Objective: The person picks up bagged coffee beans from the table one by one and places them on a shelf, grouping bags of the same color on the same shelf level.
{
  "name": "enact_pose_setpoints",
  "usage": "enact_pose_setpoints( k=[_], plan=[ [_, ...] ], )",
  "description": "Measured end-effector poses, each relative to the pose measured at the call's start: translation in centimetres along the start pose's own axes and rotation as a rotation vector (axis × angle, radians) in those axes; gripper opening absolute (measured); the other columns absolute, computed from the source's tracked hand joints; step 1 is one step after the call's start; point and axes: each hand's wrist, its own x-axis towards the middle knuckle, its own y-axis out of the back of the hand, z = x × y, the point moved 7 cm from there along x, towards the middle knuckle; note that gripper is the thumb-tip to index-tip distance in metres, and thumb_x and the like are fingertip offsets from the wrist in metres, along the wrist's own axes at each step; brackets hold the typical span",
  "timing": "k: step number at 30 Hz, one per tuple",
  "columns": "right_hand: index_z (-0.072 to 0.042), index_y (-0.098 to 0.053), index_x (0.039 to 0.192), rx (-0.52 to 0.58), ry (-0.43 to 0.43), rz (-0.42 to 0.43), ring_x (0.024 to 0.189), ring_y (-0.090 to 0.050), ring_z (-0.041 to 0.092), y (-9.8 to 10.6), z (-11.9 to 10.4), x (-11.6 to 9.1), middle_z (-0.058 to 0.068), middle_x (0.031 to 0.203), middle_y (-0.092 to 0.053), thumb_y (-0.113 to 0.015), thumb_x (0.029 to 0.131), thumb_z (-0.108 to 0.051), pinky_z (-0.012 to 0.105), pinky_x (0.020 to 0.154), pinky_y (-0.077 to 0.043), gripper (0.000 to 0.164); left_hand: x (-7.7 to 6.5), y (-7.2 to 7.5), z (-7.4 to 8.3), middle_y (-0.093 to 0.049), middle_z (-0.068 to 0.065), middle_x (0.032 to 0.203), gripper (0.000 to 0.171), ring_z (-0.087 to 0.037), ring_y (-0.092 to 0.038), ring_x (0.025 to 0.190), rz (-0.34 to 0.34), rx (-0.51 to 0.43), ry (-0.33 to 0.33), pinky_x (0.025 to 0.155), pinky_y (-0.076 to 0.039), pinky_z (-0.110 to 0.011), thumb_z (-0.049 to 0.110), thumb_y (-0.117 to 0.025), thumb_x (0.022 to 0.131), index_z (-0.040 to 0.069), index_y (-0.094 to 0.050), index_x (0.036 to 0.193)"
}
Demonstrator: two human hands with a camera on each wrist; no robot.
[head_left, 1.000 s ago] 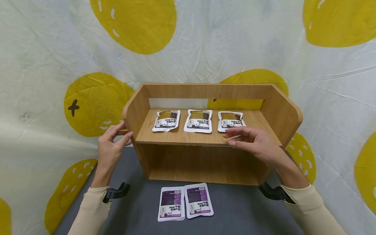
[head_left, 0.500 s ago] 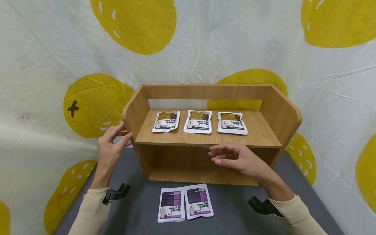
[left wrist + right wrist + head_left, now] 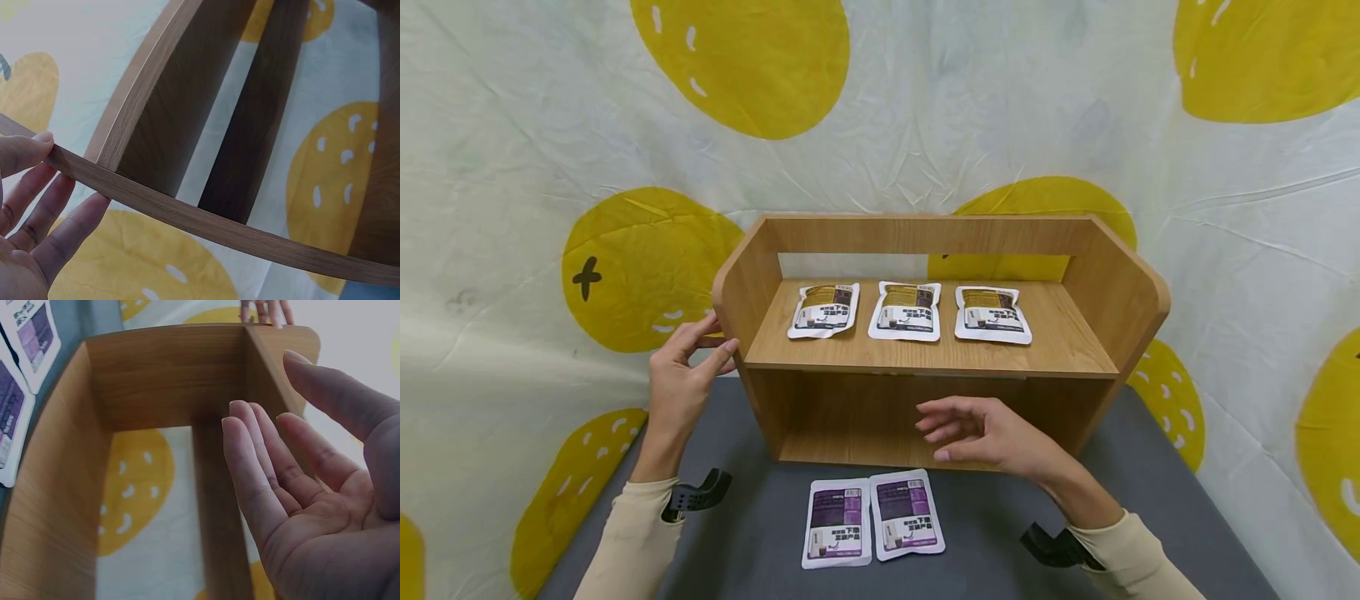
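My left hand (image 3: 683, 371) pinches the front edge of the left side panel of a two-tier wooden shelf (image 3: 925, 357). In the left wrist view the thumb lies on one side of the panel (image 3: 206, 225) and fingertips touch the other. Holding nothing, my right hand (image 3: 992, 435) hovers before the lower compartment, its fingers loosely bent and apart from the thumb. Two white pouches with purple labels, a left pouch (image 3: 837, 523) and a right pouch (image 3: 907, 514), lie side by side on the table below it.
On the upper board lie three white pouches with yellow-brown labels: a left one (image 3: 824, 311), a middle one (image 3: 906, 312) and a right one (image 3: 992, 315). The grey table (image 3: 992, 542) carries the shelf. Behind hangs a pale curtain (image 3: 910, 100) with yellow shapes.
My right hand has moved from beside the right yellow-brown pouch down and left to the front of the lower compartment. The left hand and all pouches stay in place.
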Motion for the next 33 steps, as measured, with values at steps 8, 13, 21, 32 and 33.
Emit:
enact_pose_setpoints(
  k=[8, 13, 21, 32, 33],
  plan=[
    [-0.002, -0.055, 0.143, 0.011, -0.080, 0.043, 0.118, -0.063, 0.042, -0.4, 2.7, 0.5, 0.018, 0.130, -0.065, -0.078, 0.091, -0.017, 0.026, 0.090, -0.060, 0.059, 0.0, 0.0, 0.1, -0.065, -0.006, 0.116, 0.049, -0.013, -0.068, 0.097, 0.001, 0.012, -0.001, 0.068, -0.063, -0.025, 0.004, -0.076, 0.090, 0.021, -0.067, 0.135],
    [-0.002, -0.054, 0.144, 0.023, -0.120, 0.068, 0.117, -0.064, 0.042, -0.8, 4.3, 0.5, 0.017, 0.127, -0.066, -0.078, 0.091, -0.016, 0.026, 0.090, -0.060, 0.060, 0.0, 0.0, 0.0, -0.065, -0.006, 0.116, 0.049, -0.013, -0.068, 0.096, 0.000, 0.015, -0.006, 0.068, -0.063, -0.025, 0.004, -0.076, 0.090, 0.021, -0.068, 0.135],
    [0.001, -0.049, 0.146, 0.037, -0.163, 0.079, 0.112, -0.068, 0.035, -1.5, 6.9, 0.3, 0.024, 0.128, -0.064, -0.077, 0.091, -0.013, 0.033, 0.092, -0.061, 0.064, 0.1, 0.1, 0.0, -0.065, -0.007, 0.115, 0.049, -0.014, -0.068, 0.096, 0.001, 0.007, -0.019, 0.068, -0.063, -0.025, 0.002, -0.076, 0.090, 0.020, -0.067, 0.135],
    [0.007, -0.047, 0.146, 0.086, -0.212, 0.107, 0.108, -0.069, 0.036, -2.5, 10.0, 0.0, 0.029, 0.125, -0.062, -0.080, 0.088, -0.009, 0.037, 0.090, -0.062, 0.068, 0.1, 0.1, 0.0, -0.065, -0.007, 0.115, 0.049, -0.014, -0.068, 0.097, 0.004, -0.004, -0.029, 0.068, -0.064, -0.027, 0.002, -0.076, 0.090, 0.020, -0.068, 0.135],
    [0.007, -0.047, 0.146, 0.089, -0.210, 0.111, 0.109, -0.069, 0.039, -2.6, 10.2, 0.0, 0.030, 0.125, -0.061, -0.080, 0.088, -0.008, 0.035, 0.089, -0.062, 0.068, 0.1, 0.1, 0.0, -0.065, -0.007, 0.115, 0.049, -0.014, -0.068, 0.097, 0.004, -0.004, -0.030, 0.068, -0.064, -0.027, 0.002, -0.076, 0.090, 0.020, -0.068, 0.135]
  ],
)
